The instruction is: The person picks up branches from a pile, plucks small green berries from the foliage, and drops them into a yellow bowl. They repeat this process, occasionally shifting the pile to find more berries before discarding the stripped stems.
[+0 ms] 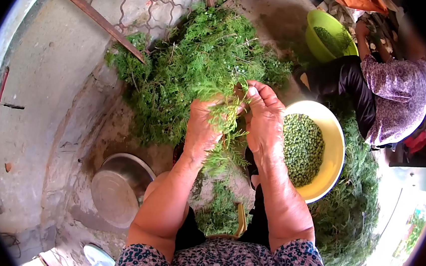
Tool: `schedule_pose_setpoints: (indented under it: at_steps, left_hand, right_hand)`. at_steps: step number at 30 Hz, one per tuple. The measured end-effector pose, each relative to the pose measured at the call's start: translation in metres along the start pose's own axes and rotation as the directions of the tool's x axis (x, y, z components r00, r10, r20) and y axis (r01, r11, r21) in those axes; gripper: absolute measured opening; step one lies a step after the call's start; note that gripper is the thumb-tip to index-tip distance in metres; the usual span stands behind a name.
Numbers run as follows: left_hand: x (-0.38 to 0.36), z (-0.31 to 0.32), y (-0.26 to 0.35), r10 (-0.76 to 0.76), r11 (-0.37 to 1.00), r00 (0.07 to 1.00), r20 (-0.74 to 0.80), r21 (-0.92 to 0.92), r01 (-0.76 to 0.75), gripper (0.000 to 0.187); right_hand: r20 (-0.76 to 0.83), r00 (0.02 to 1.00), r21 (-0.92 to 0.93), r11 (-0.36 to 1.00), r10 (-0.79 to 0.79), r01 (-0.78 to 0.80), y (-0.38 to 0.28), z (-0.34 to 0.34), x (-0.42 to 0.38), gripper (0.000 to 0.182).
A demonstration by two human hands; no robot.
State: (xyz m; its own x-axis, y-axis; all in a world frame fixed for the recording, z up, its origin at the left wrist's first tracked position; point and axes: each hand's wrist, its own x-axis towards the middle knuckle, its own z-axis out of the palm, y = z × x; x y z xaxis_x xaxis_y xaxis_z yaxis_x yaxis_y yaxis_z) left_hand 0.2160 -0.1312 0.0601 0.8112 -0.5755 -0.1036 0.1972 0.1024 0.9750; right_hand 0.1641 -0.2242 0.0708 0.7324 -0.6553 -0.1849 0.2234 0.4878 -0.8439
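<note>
A feathery evergreen sprig (227, 118) is held up in front of my body. My left hand (202, 124) is closed around it, and leaves partly cover the fingers. At its upper end, my right hand (266, 118) has thumb and fingers pinched together on the sprig; whatever else may lie between those fingertips is hidden. Beyond both hands rises a large heap of cut evergreen branches (177, 80). A yellow bowl (335, 155) stands beside my right forearm, with many small round green cones or berries (302, 147) inside.
Another person (396, 97) sits at the upper right by a lime-green basin (315, 33) with green bits inside. A metal pot (115, 193) lies tipped at the left. More branches (346, 218) cover the right side. A rusty bar (92, 13) slants across the upper left.
</note>
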Motion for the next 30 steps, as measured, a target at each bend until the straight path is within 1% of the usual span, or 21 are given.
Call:
schedule_pose_setpoints:
  at_steps: [2, 3, 4, 5, 8, 10, 11, 13, 14, 15, 17, 19, 20, 21, 22, 23, 25, 27, 28, 29, 30]
  left_hand:
    - [-0.002, 0.002, 0.0, -0.003, 1.0, 1.0, -0.006, -0.022, 0.003, 0.014]
    - [-0.003, 0.002, 0.0, -0.003, 0.999, 1.0, -0.014, -0.043, 0.003, 0.014]
    - [-0.006, 0.004, 0.01, -0.139, 0.977, 0.989, -0.045, -0.169, 0.129, 0.015]
    - [-0.004, 0.003, 0.006, -0.141, 0.948, 0.989, -0.051, -0.294, 0.12, 0.018]
    - [-0.004, -0.001, 0.004, -0.088, 0.969, 0.993, -0.078, -0.238, 0.068, 0.018]
    - [-0.001, -0.001, -0.001, -0.154, 0.982, 0.988, -0.024, -0.117, 0.15, 0.018]
    - [-0.001, -0.001, -0.001, -0.153, 0.982, 0.988, -0.025, -0.116, 0.15, 0.018]
    - [-0.002, 0.002, 0.0, -0.116, 0.993, 0.992, 0.057, -0.014, 0.116, 0.015]
    - [-0.006, 0.007, 0.007, -0.1, 0.992, 0.992, 0.079, -0.065, 0.105, 0.013]
    - [-0.006, 0.007, 0.006, -0.1, 0.992, 0.992, 0.078, -0.065, 0.105, 0.013]
    - [-0.007, 0.005, 0.001, -0.122, 0.985, 0.992, 0.044, -0.114, 0.126, 0.014]
    - [-0.008, 0.004, 0.001, -0.132, 0.981, 0.991, 0.028, -0.139, 0.135, 0.015]
    - [-0.008, 0.003, 0.002, -0.156, 0.976, 0.987, 0.026, -0.15, 0.158, 0.014]
    - [-0.008, 0.002, 0.003, -0.179, 0.97, 0.984, 0.024, -0.162, 0.18, 0.014]
    - [-0.007, 0.002, 0.006, -0.152, 0.966, 0.988, 0.016, -0.21, 0.152, 0.011]
    - [-0.007, 0.0, 0.009, -0.201, 0.95, 0.979, 0.017, -0.241, 0.199, 0.013]
    - [-0.006, 0.0, 0.003, -0.16, 0.968, 0.987, -0.036, -0.2, 0.149, 0.015]
    - [-0.006, -0.001, 0.008, -0.115, 0.991, 0.99, 0.08, -0.06, 0.12, 0.017]
    - [-0.01, 0.002, 0.006, -0.175, 0.985, 0.984, 0.019, -0.004, 0.175, 0.015]
    - [-0.01, 0.002, 0.004, -0.176, 0.984, 0.984, 0.02, -0.005, 0.176, 0.015]
    - [-0.008, 0.001, 0.001, -0.093, 0.995, 0.995, 0.047, 0.029, 0.092, 0.015]
  right_hand:
    - [-0.041, 0.998, 0.118, 0.992, 0.055, -0.05, -0.001, -0.001, 0.001, 0.012]
    - [-0.043, 0.998, 0.119, 0.992, 0.055, -0.049, 0.0, -0.003, 0.002, 0.012]
    - [-0.033, 0.996, 0.183, 0.98, 0.08, -0.073, 0.0, -0.007, 0.004, 0.013]
    - [-0.022, 0.994, 0.246, 0.964, 0.104, -0.096, -0.001, -0.009, 0.004, 0.014]
    - [-0.009, 0.996, 0.258, 0.962, 0.091, -0.086, -0.005, -0.006, 0.003, 0.015]
    - [-0.011, 0.997, 0.258, 0.963, 0.083, -0.077, -0.006, -0.004, 0.002, 0.015]
    - [-0.028, 0.996, 0.213, 0.974, 0.084, -0.076, -0.005, -0.003, 0.001, 0.015]
    - [-0.044, 0.995, 0.167, 0.983, 0.085, -0.076, -0.005, -0.001, 0.0, 0.014]
    - [-0.03, 0.995, 0.188, 0.978, 0.093, -0.086, -0.005, 0.0, -0.001, 0.014]
    - [-0.017, 0.995, 0.209, 0.973, 0.101, -0.095, -0.005, 0.0, -0.001, 0.015]
    - [0.008, 0.993, 0.216, 0.969, 0.118, -0.117, -0.006, 0.0, -0.003, 0.016]
    - [0.006, 0.981, 0.151, 0.97, 0.194, -0.192, -0.01, 0.001, -0.006, 0.016]
    - [0.005, 0.982, 0.151, 0.97, 0.191, -0.189, -0.009, 0.0, -0.005, 0.016]
    - [0.003, 0.982, 0.228, 0.956, 0.19, -0.185, -0.007, -0.002, -0.003, 0.017]
    - [0.001, 0.982, 0.303, 0.936, 0.187, -0.178, -0.006, -0.003, 0.001, 0.017]
    - [-0.002, 0.983, 0.376, 0.911, 0.186, -0.171, -0.005, -0.004, 0.002, 0.018]
    - [0.005, 0.983, 0.398, 0.902, 0.182, -0.169, -0.006, -0.004, 0.003, 0.019]
    - [0.044, 0.986, 0.371, 0.914, 0.161, -0.166, -0.005, -0.003, 0.001, 0.02]
    - [0.072, 0.985, 0.332, 0.927, 0.156, -0.172, -0.003, -0.005, 0.001, 0.02]
    - [0.071, 0.985, 0.332, 0.928, 0.156, -0.171, -0.001, -0.005, 0.001, 0.02]
    - [0.06, 0.986, 0.318, 0.933, 0.155, -0.166, 0.001, -0.004, 0.001, 0.019]
